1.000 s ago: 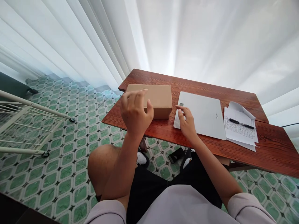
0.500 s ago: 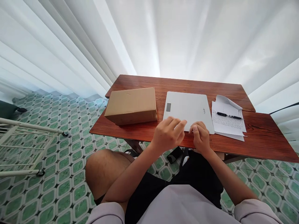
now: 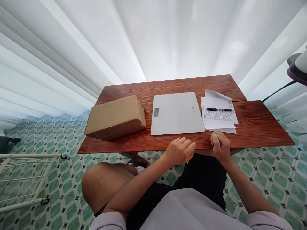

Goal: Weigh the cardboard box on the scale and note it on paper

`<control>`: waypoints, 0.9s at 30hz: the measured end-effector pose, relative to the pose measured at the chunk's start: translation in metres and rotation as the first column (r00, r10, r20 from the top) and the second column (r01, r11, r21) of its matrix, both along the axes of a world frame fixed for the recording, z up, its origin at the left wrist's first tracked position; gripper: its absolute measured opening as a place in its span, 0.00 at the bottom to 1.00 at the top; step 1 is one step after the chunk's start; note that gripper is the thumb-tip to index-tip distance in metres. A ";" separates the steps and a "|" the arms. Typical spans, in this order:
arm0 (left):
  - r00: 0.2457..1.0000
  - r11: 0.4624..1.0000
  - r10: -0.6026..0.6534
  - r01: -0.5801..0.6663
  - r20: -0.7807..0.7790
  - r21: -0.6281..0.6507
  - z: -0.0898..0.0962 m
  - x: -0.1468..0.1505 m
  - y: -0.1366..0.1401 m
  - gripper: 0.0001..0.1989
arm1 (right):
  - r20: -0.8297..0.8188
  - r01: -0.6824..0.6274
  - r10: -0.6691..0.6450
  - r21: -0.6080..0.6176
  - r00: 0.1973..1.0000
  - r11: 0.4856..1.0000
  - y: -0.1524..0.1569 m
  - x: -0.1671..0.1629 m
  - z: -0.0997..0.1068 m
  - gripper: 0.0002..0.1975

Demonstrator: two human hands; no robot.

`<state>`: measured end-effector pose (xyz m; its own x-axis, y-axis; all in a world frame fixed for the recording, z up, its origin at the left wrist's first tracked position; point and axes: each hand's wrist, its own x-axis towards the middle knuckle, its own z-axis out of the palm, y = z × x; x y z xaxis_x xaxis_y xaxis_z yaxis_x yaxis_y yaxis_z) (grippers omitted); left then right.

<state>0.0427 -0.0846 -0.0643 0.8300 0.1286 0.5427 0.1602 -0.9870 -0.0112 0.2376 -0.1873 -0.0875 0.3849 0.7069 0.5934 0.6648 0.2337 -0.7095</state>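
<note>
My left hand [image 3: 181, 151] hovers at the front edge of the wooden table [image 3: 129, 145], its fingers curled in and nothing visible in them. To its right, my right hand [image 3: 220, 145] is closed in a loose fist at the same edge, just below the sheets of paper. Behind my left hand a flat white scale [image 3: 177, 115] with a small grey display lies on the table. Handwritten papers [image 3: 217, 119] rest right of the scale, and a black pen [image 3: 220, 109] lies across them. Neither hand touches the scale, papers or pen.
A closed cardboard box [image 3: 112, 116] sits at the left of the table. White curtains [image 3: 168, 41] hang behind it. On the tiled floor at left stands a white metal rack [image 3: 26, 179] on casters. A dark rounded object [image 3: 296, 68] juts in at the right edge.
My hands have drawn back from the scale's front edge and moved farther apart. The camera view has turned, so the table's contents appear shifted left.
</note>
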 end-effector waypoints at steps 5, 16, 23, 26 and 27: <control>0.997 0.999 0.013 -0.015 -0.078 -0.030 -0.019 0.002 0.005 0.07 | -0.047 0.032 -0.035 -0.054 0.998 0.998 -0.013 0.008 -0.010 0.21; 0.987 0.999 0.017 -0.022 -0.160 -0.028 -0.018 0.005 0.006 0.04 | 0.370 0.076 0.009 -0.214 0.929 0.974 -0.006 -0.001 -0.008 0.19; 0.978 1.000 0.027 -0.026 -0.205 0.007 -0.012 0.007 0.005 0.05 | 0.396 0.096 0.008 -0.241 0.918 0.966 -0.007 0.021 0.036 0.15; 0.978 1.000 0.004 0.002 -0.206 0.028 -0.009 0.012 0.006 0.04 | 0.453 0.260 -0.117 -0.268 0.884 0.928 0.007 0.060 0.062 0.15; 0.979 1.000 -0.002 0.009 -0.203 0.030 -0.008 0.015 0.006 0.03 | 0.491 0.313 -0.140 -0.291 0.860 0.904 0.014 0.075 0.069 0.15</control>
